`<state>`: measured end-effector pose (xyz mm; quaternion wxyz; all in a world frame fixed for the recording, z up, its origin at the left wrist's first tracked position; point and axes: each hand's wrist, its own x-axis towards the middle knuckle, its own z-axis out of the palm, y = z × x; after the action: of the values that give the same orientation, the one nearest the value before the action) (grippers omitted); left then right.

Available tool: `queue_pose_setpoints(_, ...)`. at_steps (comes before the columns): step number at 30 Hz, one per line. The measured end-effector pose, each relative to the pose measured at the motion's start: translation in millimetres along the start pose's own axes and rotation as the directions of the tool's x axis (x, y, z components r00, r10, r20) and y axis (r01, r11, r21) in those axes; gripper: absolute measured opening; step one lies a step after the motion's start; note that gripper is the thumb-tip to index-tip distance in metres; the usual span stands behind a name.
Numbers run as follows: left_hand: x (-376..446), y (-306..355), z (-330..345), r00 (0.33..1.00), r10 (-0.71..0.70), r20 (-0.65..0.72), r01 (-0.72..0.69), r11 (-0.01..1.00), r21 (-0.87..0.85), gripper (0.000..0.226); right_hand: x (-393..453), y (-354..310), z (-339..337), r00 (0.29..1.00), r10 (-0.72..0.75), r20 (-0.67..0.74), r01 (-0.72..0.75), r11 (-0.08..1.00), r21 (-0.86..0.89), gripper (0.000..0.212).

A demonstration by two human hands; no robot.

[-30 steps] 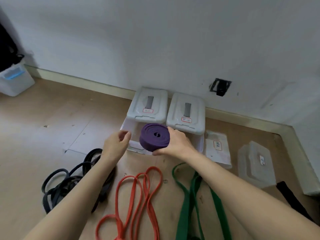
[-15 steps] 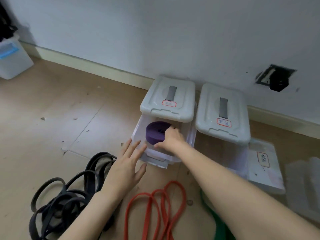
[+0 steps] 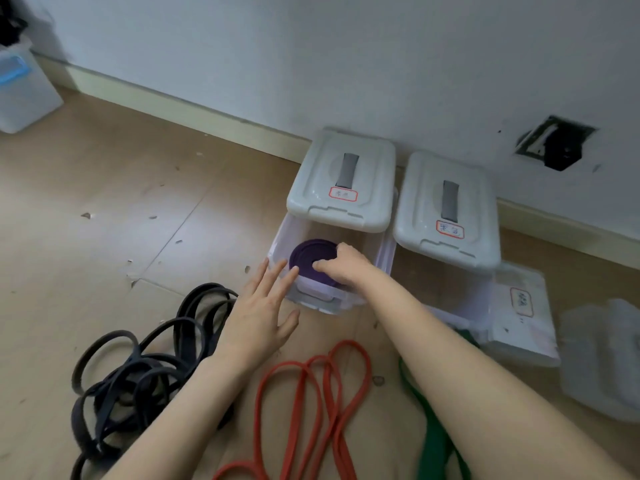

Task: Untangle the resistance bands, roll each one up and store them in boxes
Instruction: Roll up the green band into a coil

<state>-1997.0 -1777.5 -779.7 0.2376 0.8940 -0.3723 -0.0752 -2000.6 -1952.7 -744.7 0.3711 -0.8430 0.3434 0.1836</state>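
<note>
Floorboards carry our open box point(image 3: 382, 251); our right hand point(image 3: 346, 266) grips the purple roll point(image 3: 308, 259) lying flat inside, our left hand point(image 3: 263, 306) spread just beside.

Right hand point(image 3: 346, 268) inside the clear box point(image 3: 277, 244), fingers point(image 3: 341, 249) curled over the rolled purple band point(image 3: 308, 258) lying flat in it. Box lid point(image 3: 341, 180) sits propped at its 12 o'clock. Left hand point(image 3: 259, 313) flat, fingertips touching the box's 8 o'clock corner. On the floor point(image 3: 104, 220): black bands point(image 3: 138, 368) at 8 o'clock, red band point(image 3: 311, 393) at 6, green band point(image 3: 436, 438) at 5. Second lidded box point(image 3: 446, 209) at 3.
</note>
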Motion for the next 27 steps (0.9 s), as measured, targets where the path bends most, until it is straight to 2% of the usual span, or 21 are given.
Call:
queue_pose_setpoints(2, 1, 8, -5, 0.999, -0.046, 0.025, 0.045, 0.997, 0.064, 0.063, -38, 14, -6, 0.992, -0.074, -0.1, 0.085, 0.99, 0.113, 0.054)
queue_pose_setpoints(4, -5, 23, -5, 0.994, -0.1, -0.035, 0.102, 0.993, 0.051, 0.057, -77, 44, -9, 0.972, -0.098, -0.215, 0.152, 0.956, 0.25, 0.035)
queue_pose_setpoints(6, -20, 44, 2, 0.988, -0.135, -0.068, 0.136, 0.991, 0.007, 0.048, -111, 83, -7, 0.97, 0.005, -0.242, 0.095, 0.911, 0.4, 0.017)
queue_pose_setpoints(8, -42, 65, 19, 0.99, -0.138, 0.019, 0.137, 0.99, 0.009, 0.045, -136, 123, 0, 0.971, 0.135, -0.197, -0.054, 0.928, 0.369, 0.015)
queue_pose_setpoints(12, -78, 94, 56, 0.964, -0.096, 0.249, 0.068, 0.991, 0.117, 0.043, -173, 195, 20, 0.943, 0.31, -0.122, -0.292, 0.945, 0.146, 0.028)
queue_pose_setpoints(14, -88, 104, 66, 0.937, -0.06, 0.343, 0.006, 0.988, 0.156, 0.046, -184, 217, 33, 0.943, 0.307, -0.126, -0.301, 0.952, 0.061, 0.039)
queue_pose_setpoints(16, -93, 113, 70, 0.918, -0.036, 0.395, -0.031, 0.986, 0.163, 0.05, -184, 227, 42, 0.94, 0.265, -0.214, -0.267, 0.964, 0.023, 0.051)
queue_pose_setpoints(18, -97, 121, 72, 0.918, -0.044, 0.394, -0.012, 0.99, 0.137, 0.049, -176, 228, 46, 0.921, 0.269, -0.28, -0.256, 0.963, 0.082, 0.053)
queue_pose_setpoints(20, -102, 129, 71, 0.912, -0.073, 0.404, 0.041, 0.995, 0.088, 0.046, -168, 228, 48, 0.925, 0.296, -0.239, -0.245, 0.944, 0.219, 0.045)
queue_pose_setpoints(23, -106, 145, 69, 0.896, -0.047, 0.442, 0.051, 0.999, 0.001, 0.044, -168, 238, 40, 0.892, 0.355, -0.278, -0.226, 0.886, 0.406, 0.033)
queue_pose_setpoints(25, -103, 161, 64, 0.887, -0.022, 0.461, 0.061, 0.996, -0.07, 0.043, -176, 249, 25, 0.908, 0.34, -0.244, -0.24, 0.9, 0.364, 0.045)
queue_pose_setpoints(27, -101, 179, 59, 0.882, -0.026, 0.47, 0.09, 0.989, -0.115, 0.041, -188, 259, 19, 0.932, 0.359, -0.05, -0.332, 0.901, 0.278, 0.077)
